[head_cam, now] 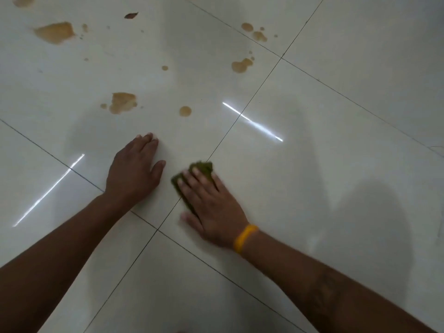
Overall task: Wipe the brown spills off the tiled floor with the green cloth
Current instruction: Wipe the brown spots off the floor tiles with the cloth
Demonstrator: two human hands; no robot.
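My right hand (211, 207) presses flat on the green cloth (203, 168), which lies on the white tiled floor (312, 164) over a grout line. My left hand (134, 171) rests flat on the tile just left of the cloth, fingers together, holding nothing. Brown spills lie further ahead: a small round drop (185, 111), a larger patch (123, 102), a big patch (54, 32) at far left, a blot (241, 65) and drops (255, 32) to the right. The cloth touches none of them.
A small dark brown leaf-like scrap (131, 15) lies near the top. A yellow band (245, 237) sits on my right wrist. Bright light reflections streak the glossy tiles (252, 121). Dark grout lines cross beneath my hands.
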